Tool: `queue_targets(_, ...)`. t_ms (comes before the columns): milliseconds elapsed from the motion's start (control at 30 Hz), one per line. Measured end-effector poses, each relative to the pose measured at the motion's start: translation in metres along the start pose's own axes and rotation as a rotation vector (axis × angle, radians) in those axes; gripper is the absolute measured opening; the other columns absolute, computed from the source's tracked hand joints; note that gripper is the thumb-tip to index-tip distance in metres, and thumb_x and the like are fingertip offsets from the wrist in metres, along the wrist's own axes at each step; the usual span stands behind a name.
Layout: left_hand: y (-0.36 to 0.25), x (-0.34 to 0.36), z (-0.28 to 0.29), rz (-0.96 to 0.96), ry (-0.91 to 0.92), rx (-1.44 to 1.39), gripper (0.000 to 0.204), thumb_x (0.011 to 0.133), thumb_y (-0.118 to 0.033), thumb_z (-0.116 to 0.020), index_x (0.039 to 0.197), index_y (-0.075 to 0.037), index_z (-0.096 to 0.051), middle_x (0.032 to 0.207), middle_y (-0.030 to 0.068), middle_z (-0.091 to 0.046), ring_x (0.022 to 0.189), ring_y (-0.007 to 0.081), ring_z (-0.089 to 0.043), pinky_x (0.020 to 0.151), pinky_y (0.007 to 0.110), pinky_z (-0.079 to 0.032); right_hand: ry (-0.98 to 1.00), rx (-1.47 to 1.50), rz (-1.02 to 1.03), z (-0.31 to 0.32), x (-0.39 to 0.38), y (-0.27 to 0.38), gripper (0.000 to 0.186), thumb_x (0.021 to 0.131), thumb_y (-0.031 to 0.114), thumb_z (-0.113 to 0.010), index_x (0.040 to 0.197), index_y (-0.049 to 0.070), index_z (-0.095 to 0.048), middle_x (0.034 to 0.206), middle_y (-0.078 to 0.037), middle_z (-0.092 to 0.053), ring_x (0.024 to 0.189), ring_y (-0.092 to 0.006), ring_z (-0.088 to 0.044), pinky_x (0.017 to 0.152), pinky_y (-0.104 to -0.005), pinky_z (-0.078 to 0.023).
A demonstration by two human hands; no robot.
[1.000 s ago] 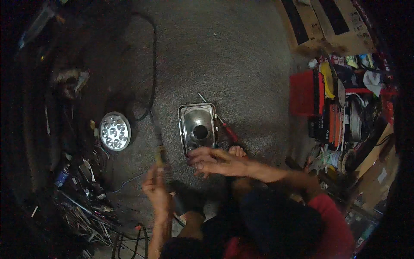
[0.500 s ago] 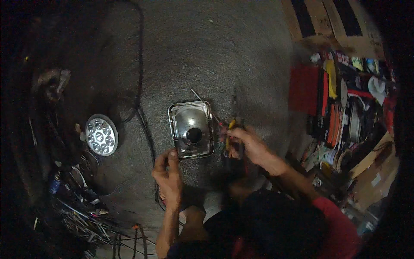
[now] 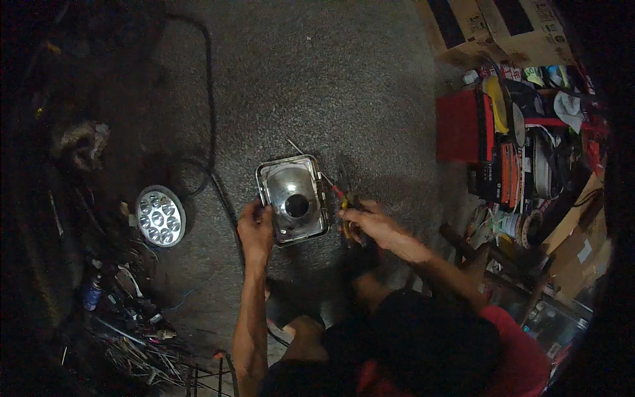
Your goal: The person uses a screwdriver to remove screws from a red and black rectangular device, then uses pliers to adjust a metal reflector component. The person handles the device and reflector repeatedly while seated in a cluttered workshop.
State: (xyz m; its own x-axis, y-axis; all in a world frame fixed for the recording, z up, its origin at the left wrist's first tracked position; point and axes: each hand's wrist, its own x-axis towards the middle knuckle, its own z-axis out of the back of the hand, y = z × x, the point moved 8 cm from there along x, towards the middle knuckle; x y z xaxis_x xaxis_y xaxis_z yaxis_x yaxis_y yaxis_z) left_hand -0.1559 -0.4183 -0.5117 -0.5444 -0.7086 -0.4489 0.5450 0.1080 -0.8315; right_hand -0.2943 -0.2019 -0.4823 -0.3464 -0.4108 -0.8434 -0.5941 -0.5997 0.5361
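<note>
A rectangular metal lamp housing [image 3: 296, 228] with a shiny bowl-shaped reflector and a round dark hole lies on the rough grey floor. My left hand [image 3: 256, 231] grips its left rim, fingers bent against the edge. On the other side, my right hand [image 3: 374, 223] is closed round a pair of pliers [image 3: 344, 210] with yellow and red on the handles. Their dark jaws point away from me, just right of the housing and apart from it. A thin metal rod [image 3: 294, 145] sticks out past the housing's far edge; the rest of it is hidden.
A round lamp with several bulbs [image 3: 157, 217] stands at the left. Beside it a black cable [image 3: 211, 106] runs along the floor. Rods and scraps [image 3: 135, 351] are heaped at lower left. Boxes, a red case [image 3: 465, 126] and cardboard [image 3: 463, 26] are stacked at the right.
My left hand has moved up along the housing's left rim. The housing is tilted slightly more in the picture. My right hand still holds the pliers, a little lower; the view has shifted somewhat.
</note>
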Motion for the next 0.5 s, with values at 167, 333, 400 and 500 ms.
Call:
queue_targets(167,-0.014,-0.017,-0.018,0.222,0.295,-0.139,0.029,0.075,-0.005,-0.059,0.103,0.002,-0.058,0.083,0.0071,-0.061,0.071,0.0151,-0.056,0.063,0.029,-0.045,0.02,-0.005,0.079,-0.025,0.003,0.012,0.021,0.086,0.021,-0.061,0.097,0.003,-0.057,0.072,-0.007,-0.061,0.056,-0.0123,-0.055,0.045,-0.0274,-0.04)
queue_targets(333,0.007,-0.044,-0.022,0.325,0.232,-0.318,0.037,0.072,-0.004,-0.06,0.108,0.002,-0.057,0.09,0.0077,-0.062,0.075,0.0173,-0.057,0.067,0.03,-0.046,-0.023,-0.275,0.124,-0.026,-0.006,0.024,0.018,0.087,0.02,-0.059,0.098,0.005,-0.057,0.072,-0.002,-0.058,0.058,-0.0101,-0.054,0.048,-0.028,-0.042)
queue_targets(400,0.01,-0.052,-0.02,0.331,0.231,-0.407,0.04,0.07,-0.001,-0.058,0.11,0.001,-0.056,0.093,0.0071,-0.063,0.077,0.0179,-0.058,0.069,0.03,-0.046,-0.001,-0.327,0.259,-0.03,-0.014,0.032,0.019,0.088,0.019,-0.059,0.098,0.003,-0.057,0.067,-0.003,-0.057,0.055,-0.0101,-0.053,0.045,-0.0267,-0.04)
queue_targets(500,0.013,-0.066,-0.018,0.404,0.269,-0.658,0.048,0.067,0.009,-0.053,0.114,-0.001,-0.053,0.094,0.0038,-0.061,0.079,0.0175,-0.058,0.072,0.03,-0.047,0.063,-0.291,0.212,-0.035,-0.033,0.041,0.02,0.089,0.02,-0.058,0.097,0.001,-0.058,0.064,-0.003,-0.056,0.052,-0.0091,-0.051,0.044,-0.025,-0.039)
